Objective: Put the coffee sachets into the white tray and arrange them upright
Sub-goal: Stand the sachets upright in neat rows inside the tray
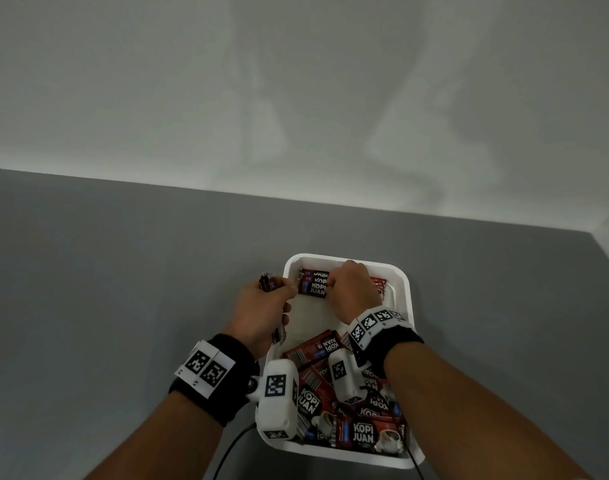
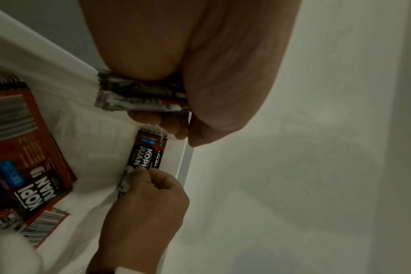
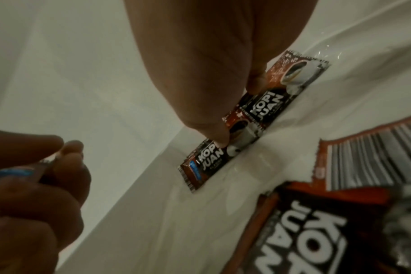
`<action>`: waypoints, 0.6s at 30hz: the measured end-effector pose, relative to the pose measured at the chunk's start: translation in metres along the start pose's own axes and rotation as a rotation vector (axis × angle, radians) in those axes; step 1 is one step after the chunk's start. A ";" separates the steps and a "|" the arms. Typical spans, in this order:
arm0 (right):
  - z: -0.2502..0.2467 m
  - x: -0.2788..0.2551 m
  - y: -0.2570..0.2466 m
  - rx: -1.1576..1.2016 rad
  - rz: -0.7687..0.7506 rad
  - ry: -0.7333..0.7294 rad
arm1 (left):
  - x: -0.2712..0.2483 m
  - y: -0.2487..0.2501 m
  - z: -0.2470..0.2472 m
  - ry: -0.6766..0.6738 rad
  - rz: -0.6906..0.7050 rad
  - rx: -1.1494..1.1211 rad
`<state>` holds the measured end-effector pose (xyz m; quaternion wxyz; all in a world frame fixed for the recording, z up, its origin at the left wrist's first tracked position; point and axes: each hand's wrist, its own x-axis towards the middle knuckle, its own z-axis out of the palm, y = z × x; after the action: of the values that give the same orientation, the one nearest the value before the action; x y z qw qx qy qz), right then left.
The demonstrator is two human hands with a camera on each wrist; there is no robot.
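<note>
A white tray [image 1: 405, 285] sits on the grey table, right of centre. Against its far wall a few red-and-black "Kopi Juan" sachets [image 1: 312, 284] stand on edge in a row. My right hand [image 1: 331, 284] reaches over the tray, its fingertips [image 3: 219, 142] pinching the top edges of these upright sachets [image 3: 207, 163]. At the tray's far-left rim my left hand [image 1: 279, 293] grips a small stack of sachets [image 2: 141, 96], whose end pokes out beyond the fingers [image 1: 266, 283]. Several loose sachets [image 1: 351, 414] lie piled flat in the tray's near half.
Bare tray floor [image 1: 313, 317] shows between the upright row and the pile. A white wall [image 1: 296, 98] rises behind the grey table [image 1: 105, 271], with a corner at far right. Black cables [image 1: 230, 448] trail from both wrists at the near edge.
</note>
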<state>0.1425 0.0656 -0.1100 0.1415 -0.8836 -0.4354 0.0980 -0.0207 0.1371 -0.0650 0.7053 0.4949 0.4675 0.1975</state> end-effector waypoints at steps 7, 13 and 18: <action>-0.008 -0.006 0.000 0.026 -0.035 -0.019 | -0.001 0.002 0.001 -0.024 0.000 0.043; -0.015 -0.035 0.003 -0.047 -0.200 -0.219 | 0.000 0.001 0.001 -0.026 -0.024 0.009; -0.006 -0.040 0.007 -0.185 -0.208 -0.258 | 0.000 0.004 0.003 -0.037 -0.038 -0.005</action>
<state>0.1256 0.0287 -0.1052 0.0118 -0.8232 -0.5461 0.1550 -0.0174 0.1369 -0.0613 0.7186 0.4879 0.4633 0.1761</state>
